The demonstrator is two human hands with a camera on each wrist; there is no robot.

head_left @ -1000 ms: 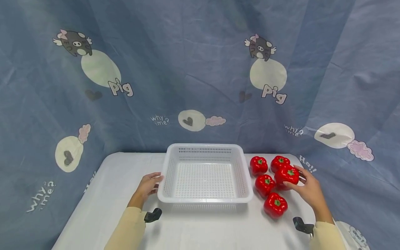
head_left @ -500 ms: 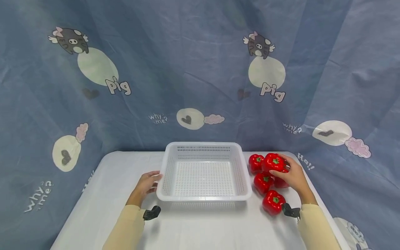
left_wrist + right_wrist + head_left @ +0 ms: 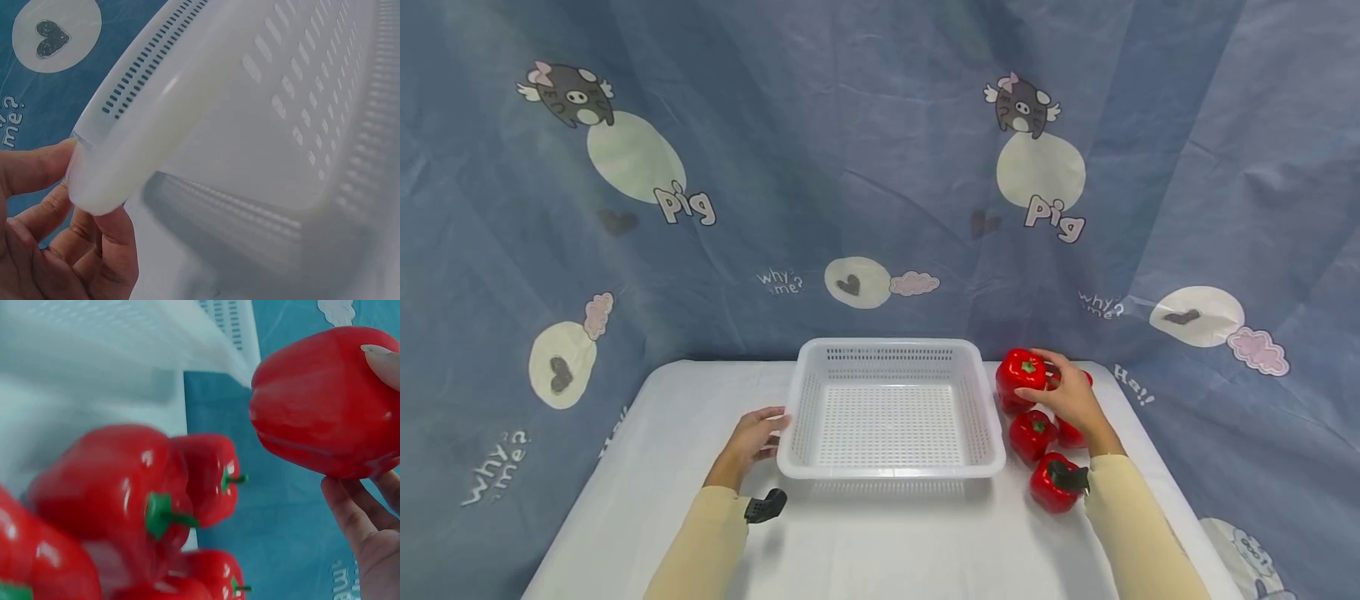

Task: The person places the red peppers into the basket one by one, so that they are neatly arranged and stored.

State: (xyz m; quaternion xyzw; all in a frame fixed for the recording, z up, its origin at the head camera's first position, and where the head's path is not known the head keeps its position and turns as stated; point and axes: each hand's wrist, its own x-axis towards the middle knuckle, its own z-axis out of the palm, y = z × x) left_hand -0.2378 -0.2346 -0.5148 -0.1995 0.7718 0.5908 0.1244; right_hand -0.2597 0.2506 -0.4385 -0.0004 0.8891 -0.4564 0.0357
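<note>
I view the right hand (image 3: 1070, 398), fingers gripping one red bell pepper (image 3: 1021, 369), and the left hand (image 3: 754, 440), fingers pinching a perforated white basket rim (image 3: 891, 472).

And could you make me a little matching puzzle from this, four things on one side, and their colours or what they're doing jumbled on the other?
Things:
1. basket
2. left hand
3. right hand
4. cloth behind the table

Descriptions:
A. blue, printed with cartoon pigs
B. gripping a red pepper
C. white and full of small holes
D. holding the rim at the basket's side

Right pairs: 1-C, 2-D, 3-B, 4-A.
</note>
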